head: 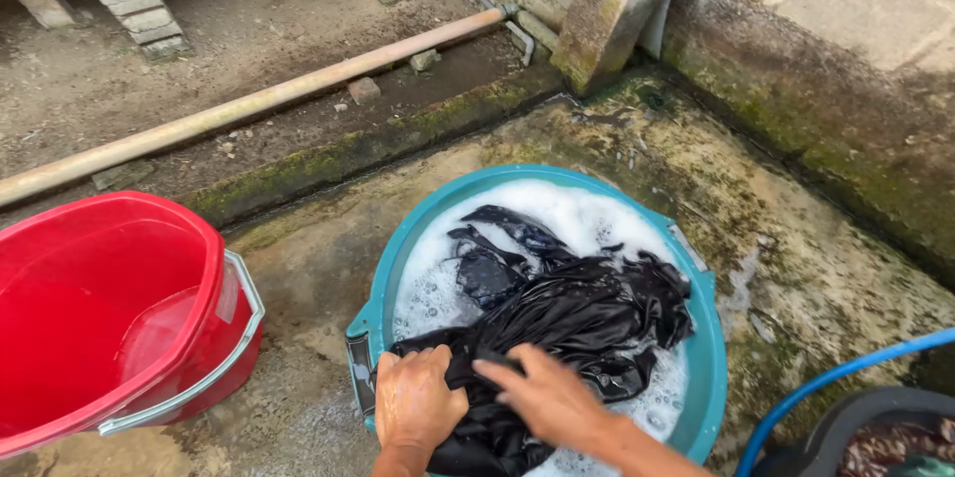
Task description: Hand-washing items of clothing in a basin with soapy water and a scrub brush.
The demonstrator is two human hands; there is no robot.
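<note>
black wet cloth [567,323] under left hand [416,399], right hand [545,399], in sudsy round teal basin [708,338]

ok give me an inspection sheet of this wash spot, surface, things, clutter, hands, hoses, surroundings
surface: wet, mossy concrete slab, soap spill beside the basin
job's things: round teal plastic basin full of suds; black wet cloth garment draped over its near rim
clutter: red plastic bucket with metal handle; dark tub of patterned fabric
hands: left hand grips the garment; right hand presses flat on it, fingers spread
cables: blue hose; long tan pipe
surroundings: bare dirt, block wall, brick piers
</note>
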